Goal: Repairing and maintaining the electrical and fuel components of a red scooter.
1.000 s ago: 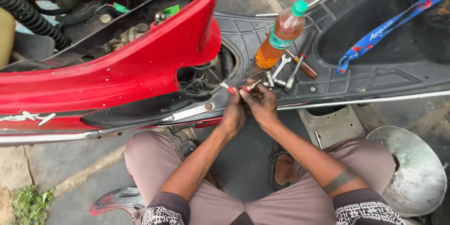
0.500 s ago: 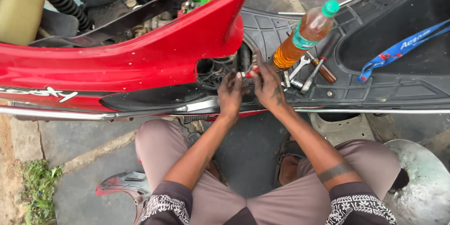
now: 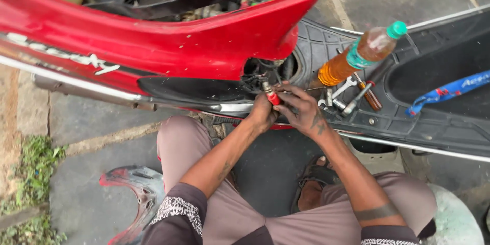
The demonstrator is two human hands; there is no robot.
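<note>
Where the red scooter body panel (image 3: pixel 168 41) ends in a dark opening (image 3: pixel 265 71), both hands meet just below that gap, at the edge of the black footboard (image 3: pixel 326 41). The left hand (image 3: pixel 261 115) is curled closed around the lower end of a small red-handled tool (image 3: pixel 271 95), whose metal tip points up and away from the hands toward the tangle of wires inside the opening. The right hand (image 3: pixel 303 109) lies just beside the left, touching it; its fingers are bent and part-closed, with the fingertips pressed against the same tool from the right. Whether the right hand truly grips the tool or only steadies it cannot be told.

Just beyond the right hand, on the footboard, lies a cluster of metal spanners and sockets (image 3: pixel 341 94) with a wooden-handled screwdriver (image 3: pixel 368 94) among them. Above these, farther from the right hand, a plastic bottle of amber liquid (image 3: pixel 360 53) with a green cap rests tilted. Well off to the right of both hands, a blue strap (image 3: pixel 444 92) lies across the dark seat well.

Below the hands are the person's bent knees in grey-brown trousers, and a sandalled foot (image 3: pixel 314 181) under the right forearm. Near the left knee, a detached red and black panel (image 3: pixel 130 194) rests on the stone paving.
</note>
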